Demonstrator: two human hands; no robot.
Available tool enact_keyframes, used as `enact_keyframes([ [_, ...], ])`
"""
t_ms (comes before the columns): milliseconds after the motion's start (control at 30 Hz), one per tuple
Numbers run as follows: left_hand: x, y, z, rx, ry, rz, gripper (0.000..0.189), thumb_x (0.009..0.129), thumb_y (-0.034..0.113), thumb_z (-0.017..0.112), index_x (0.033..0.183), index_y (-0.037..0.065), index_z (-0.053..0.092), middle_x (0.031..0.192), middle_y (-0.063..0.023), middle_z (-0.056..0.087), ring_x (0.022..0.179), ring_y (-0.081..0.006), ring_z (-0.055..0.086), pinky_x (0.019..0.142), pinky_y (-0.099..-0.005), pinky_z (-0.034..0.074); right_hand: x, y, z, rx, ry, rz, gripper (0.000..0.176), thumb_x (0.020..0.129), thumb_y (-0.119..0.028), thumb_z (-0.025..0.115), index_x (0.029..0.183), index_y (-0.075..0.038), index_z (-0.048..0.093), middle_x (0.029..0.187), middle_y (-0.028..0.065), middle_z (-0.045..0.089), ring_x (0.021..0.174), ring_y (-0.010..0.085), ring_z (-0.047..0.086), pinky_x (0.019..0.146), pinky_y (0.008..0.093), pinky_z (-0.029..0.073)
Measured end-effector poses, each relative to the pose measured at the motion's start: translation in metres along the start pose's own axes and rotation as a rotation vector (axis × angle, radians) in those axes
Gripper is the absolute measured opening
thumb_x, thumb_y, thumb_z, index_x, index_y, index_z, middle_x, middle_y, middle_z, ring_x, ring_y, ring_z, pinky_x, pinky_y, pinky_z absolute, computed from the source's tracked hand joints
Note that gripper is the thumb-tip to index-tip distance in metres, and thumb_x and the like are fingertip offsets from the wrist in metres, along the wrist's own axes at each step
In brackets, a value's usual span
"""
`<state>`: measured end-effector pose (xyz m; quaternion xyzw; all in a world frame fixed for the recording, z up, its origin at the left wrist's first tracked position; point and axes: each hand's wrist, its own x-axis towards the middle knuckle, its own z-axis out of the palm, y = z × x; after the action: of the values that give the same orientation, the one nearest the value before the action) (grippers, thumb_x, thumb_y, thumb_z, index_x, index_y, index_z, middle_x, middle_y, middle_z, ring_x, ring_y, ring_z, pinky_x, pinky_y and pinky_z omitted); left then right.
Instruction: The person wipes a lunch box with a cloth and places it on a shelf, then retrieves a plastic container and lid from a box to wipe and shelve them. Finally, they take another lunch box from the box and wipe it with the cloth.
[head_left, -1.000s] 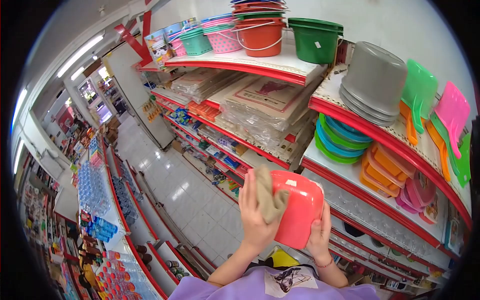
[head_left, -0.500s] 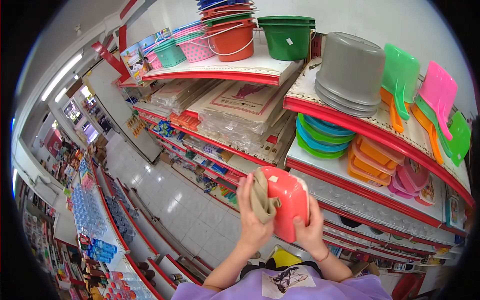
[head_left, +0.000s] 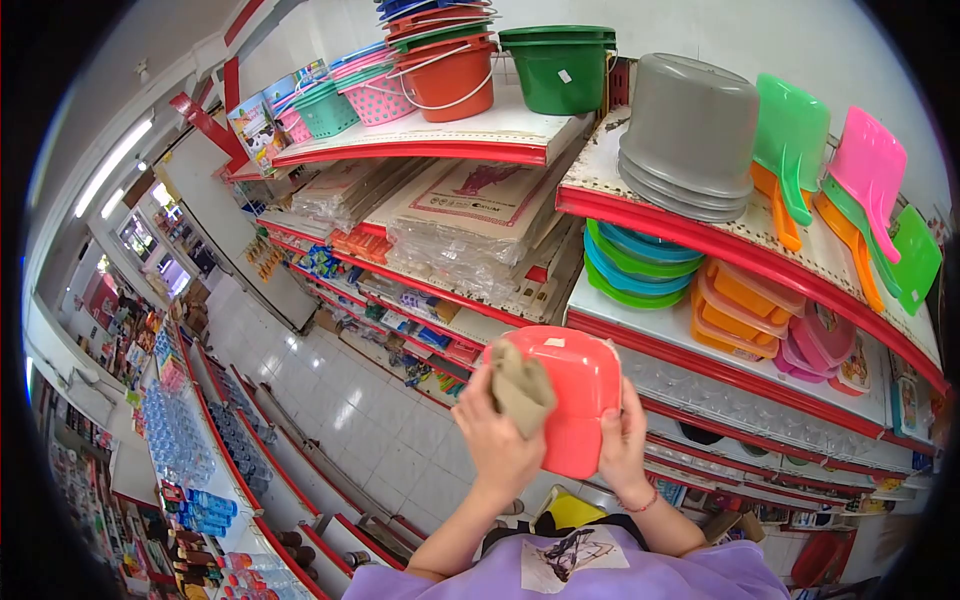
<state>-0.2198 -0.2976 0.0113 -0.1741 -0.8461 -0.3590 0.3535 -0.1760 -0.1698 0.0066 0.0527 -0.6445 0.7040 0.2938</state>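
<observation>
A red plastic container [head_left: 582, 395] with rounded corners and a small pale sticker is held up in front of my chest, its broad face turned towards me. My right hand [head_left: 624, 445] grips its right edge, thumb on the near face and the other fingers mostly hidden behind. In my left hand [head_left: 495, 440] is a bunched olive-beige cloth [head_left: 522, 390], pressed against the container's left side. The left fingers wrap round the cloth and are partly hidden by it.
Shelves ahead hold stacked grey tubs [head_left: 690, 125], green dippers [head_left: 792, 135], orange lidded containers [head_left: 735, 318], blue and green bowls [head_left: 640, 265] and wrapped flat packs [head_left: 465, 215]. A red bucket [head_left: 445, 80] stands higher up. Bottled water [head_left: 175, 425] lines the left shelf, across a tiled aisle [head_left: 350, 400].
The red container has turned so more of its broad face shows. My left hand and the cloth have shifted slightly left and down. The view has moved a little.
</observation>
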Motion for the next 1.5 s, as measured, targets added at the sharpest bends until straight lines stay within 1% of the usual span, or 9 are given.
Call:
enact_keyframes([
  [133, -0.020, 0.031, -0.020, 0.104, -0.240, 0.364, 0.026, 0.052, 0.022, 0.063, 0.068, 0.002, 0.063, 0.122, -0.0125, 0.045, 0.114, -0.0348, 0.042, 0.086, -0.0498, 0.029, 0.004, 0.008, 0.001, 0.381, 0.085, 0.157, 0.037, 0.094, -0.021, 0.043, 0.123, 0.001, 0.042, 0.111, 0.0055, 0.053, 0.095, 0.0091, 0.050, 0.082, 0.0228, 0.040],
  [233, -0.039, 0.017, -0.025, 0.089, -0.253, 0.552, 0.041, 0.056, 0.027, 0.068, 0.089, 0.004, 0.063, 0.117, -0.0129, 0.046, 0.108, -0.0363, 0.046, 0.084, -0.0479, 0.028, 0.012, -0.010, -0.002, 0.305, 0.193, 0.155, 0.035, 0.095, -0.022, 0.040, 0.122, 0.000, 0.043, 0.110, 0.0053, 0.054, 0.094, 0.0087, 0.050, 0.081, 0.0231, 0.041],
  [400, -0.010, 0.002, -0.022, -0.020, -0.180, 0.029, 0.037, 0.060, 0.026, 0.066, 0.091, 0.007, 0.062, 0.115, -0.0102, 0.046, 0.108, -0.0272, 0.039, 0.086, -0.0439, 0.024, 0.008, 0.009, 0.002, 0.230, 0.214, 0.108, 0.042, 0.097, -0.032, 0.029, 0.125, -0.002, 0.040, 0.121, 0.0093, 0.050, 0.107, 0.0171, 0.051, 0.089, 0.0305, 0.043],
  [633, -0.065, 0.005, 0.008, 0.043, 0.074, 0.683, 0.018, 0.061, 0.031, 0.064, 0.065, 0.016, 0.057, 0.108, 0.0025, 0.049, 0.100, -0.0184, 0.039, 0.083, -0.0388, 0.025, 0.021, -0.011, 0.006, 0.942, 0.086, 0.883, 0.061, 0.093, -0.053, 0.024, 0.121, -0.002, 0.043, 0.112, 0.0123, 0.054, 0.098, 0.0211, 0.056, 0.083, 0.0333, 0.048],
  [733, -0.063, -0.004, 0.009, -0.060, 0.225, 0.646, 0.021, 0.065, 0.032, 0.066, 0.072, 0.016, 0.054, 0.099, -0.0012, 0.049, 0.090, -0.0174, 0.042, 0.079, -0.0382, 0.030, 0.013, 0.000, 0.006, 0.901, 0.123, 0.783, 0.052, 0.091, -0.042, 0.040, 0.121, 0.000, 0.042, 0.113, 0.0117, 0.054, 0.099, 0.0212, 0.056, 0.084, 0.0338, 0.048],
  [967, -0.037, -0.030, -0.005, -0.266, 0.328, 0.224, 0.053, 0.085, 0.042, 0.048, 0.114, -0.002, 0.049, 0.111, -0.0137, 0.046, 0.100, -0.0255, 0.043, 0.084, -0.0418, 0.040, 0.008, 0.000, -0.013, 0.771, 0.071, 0.587, 0.051, 0.083, -0.029, 0.052, 0.122, 0.001, 0.041, 0.114, 0.0123, 0.054, 0.100, 0.0204, 0.056, 0.086, 0.0332, 0.047],
  [1333, 0.011, -0.034, -0.041, -1.140, -0.568, -0.649, 0.037, 0.088, 0.023, 0.051, 0.115, -0.003, 0.048, 0.116, -0.0115, 0.052, 0.106, -0.0204, 0.049, 0.090, -0.0363, 0.037, -0.005, -0.027, -0.043, 0.233, -0.350, 0.413, 0.080, 0.069, -0.012, 0.068, 0.137, 0.000, 0.026, 0.130, 0.0127, 0.043, 0.117, 0.0183, 0.044, 0.097, 0.0303, 0.035],
  [1433, 0.025, -0.024, -0.037, -0.367, -0.691, 0.127, 0.036, 0.079, 0.023, 0.060, 0.104, -0.002, 0.055, 0.111, -0.0112, 0.053, 0.105, -0.0249, 0.048, 0.086, -0.0395, 0.034, -0.009, -0.033, -0.038, -0.278, -0.607, 0.311, 0.079, 0.067, -0.014, 0.070, 0.135, -0.002, 0.031, 0.122, 0.0149, 0.051, 0.111, 0.0192, 0.051, 0.094, 0.0309, 0.038],
  [1500, 0.019, -0.006, -0.027, -0.239, -0.624, 0.255, 0.036, 0.065, 0.021, 0.064, 0.095, 0.001, 0.060, 0.109, -0.0111, 0.052, 0.104, -0.0305, 0.045, 0.081, -0.0423, 0.031, -0.023, -0.024, -0.029, -0.296, -0.443, 0.333, 0.076, 0.064, -0.016, 0.072, 0.131, -0.003, 0.038, 0.111, 0.0154, 0.057, 0.102, 0.0205, 0.057, 0.089, 0.0312, 0.043],
])
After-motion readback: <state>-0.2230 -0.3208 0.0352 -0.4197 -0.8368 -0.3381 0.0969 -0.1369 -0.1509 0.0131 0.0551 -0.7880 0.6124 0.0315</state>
